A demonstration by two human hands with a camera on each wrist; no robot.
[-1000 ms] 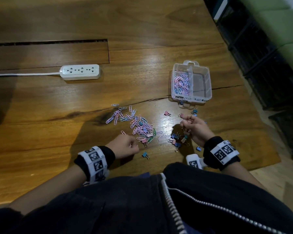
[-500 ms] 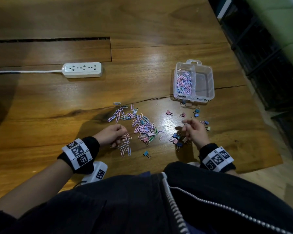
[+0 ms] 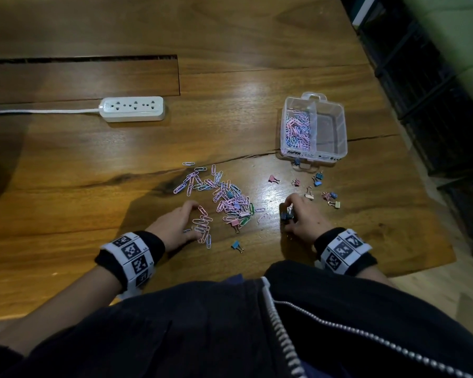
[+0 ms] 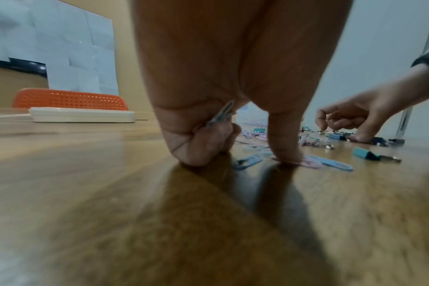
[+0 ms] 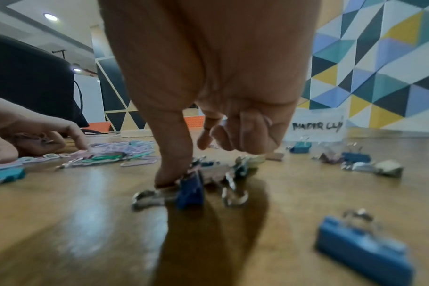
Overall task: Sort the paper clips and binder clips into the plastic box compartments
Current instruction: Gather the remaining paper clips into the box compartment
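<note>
A pile of pastel paper clips (image 3: 230, 197) lies mid-table. My left hand (image 3: 180, 225) cups a small group of them (image 3: 202, 226). In the left wrist view its curled fingers hold a paper clip (image 4: 220, 114) and the thumb (image 4: 284, 147) presses a pink one. My right hand (image 3: 301, 216) curls over a cluster of binder clips (image 3: 286, 215), its thumb on a blue binder clip (image 5: 190, 190). Loose binder clips (image 3: 316, 179) lie scattered in front of the clear plastic box (image 3: 313, 156). Its left compartment holds paper clips (image 3: 298, 129). I see nothing in the right compartment (image 3: 331, 129).
A white power strip (image 3: 133, 109) with its cable lies at the far left. One blue binder clip (image 3: 236, 245) sits near the table's front edge between my hands. Black crates (image 3: 434, 105) stand past the table's right edge. A long slot (image 3: 79, 58) cuts the tabletop.
My left hand has dragged a small group of paper clips out of the pile towards me. My right hand has come down and nearer onto the binder clip cluster.
</note>
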